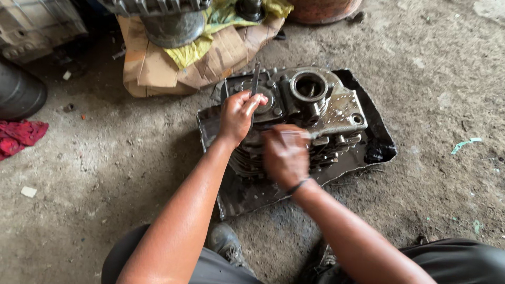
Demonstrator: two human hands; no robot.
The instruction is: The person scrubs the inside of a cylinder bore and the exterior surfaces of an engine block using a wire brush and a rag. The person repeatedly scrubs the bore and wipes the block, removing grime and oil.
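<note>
Two bare hands work over one greasy metal engine block [315, 113], which lies on one dark, oily metal tray [379, 142] set on the dusty concrete floor [436, 73]. The left hand [238, 114] is curled shut around one slim metal tool [255, 79], whose upper end stands up above the fingers, near the top face of the block. The right hand [285, 155] is blurred; it sits against the near side of the block, over its cooling fins, and I cannot tell whether its fingers are closed or spread. One dark band circles the right wrist. The block shows one large round bore [309, 87] towards its far end.

Around it: one crumpled piece of cardboard [158, 68] with one yellow cloth [194, 50] on top lies just beyond the tray, carrying a heavy dark metal part [173, 23]. One red rag [18, 135] lies well off to the left, beside one dark rounded object [18, 92] at the frame edge. One rusty round item [323, 9] sits at the top. Two worn shoes [226, 244] show below, between the person's dark trouser legs. The two forearms cross over the near edge of the tray and hide part of it.
</note>
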